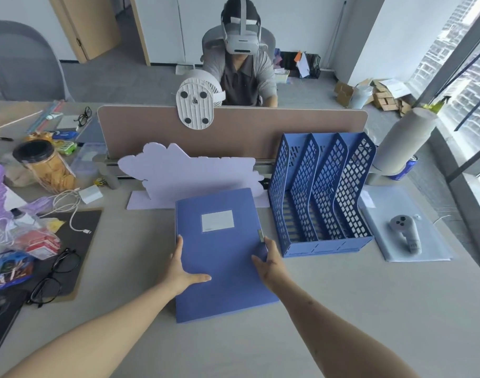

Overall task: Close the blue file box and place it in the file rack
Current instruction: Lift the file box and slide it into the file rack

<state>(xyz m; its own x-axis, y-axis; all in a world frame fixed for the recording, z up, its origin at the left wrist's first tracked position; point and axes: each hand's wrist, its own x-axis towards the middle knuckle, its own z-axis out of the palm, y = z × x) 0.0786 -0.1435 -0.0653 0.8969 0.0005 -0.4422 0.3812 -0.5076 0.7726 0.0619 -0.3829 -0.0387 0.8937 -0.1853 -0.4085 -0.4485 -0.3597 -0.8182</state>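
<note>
The blue file box (219, 249) lies flat on the desk in the middle, lid down, a white label on top and a small clasp on its right edge. My left hand (183, 271) grips its left edge, thumb on the lid and fingers along the side. My right hand (270, 264) holds the right edge just below the clasp, thumb on top. The blue mesh file rack (323, 197) with three slots stands upright just right of the box, its open side facing me.
A purple cut-out board (184, 173) leans against the desk divider (233, 132) behind the box. A controller (405, 231) lies on a folder to the right. Glasses (53, 276), a cable, a snack jar (46, 166) and bags crowd the left. A person with a headset sits opposite.
</note>
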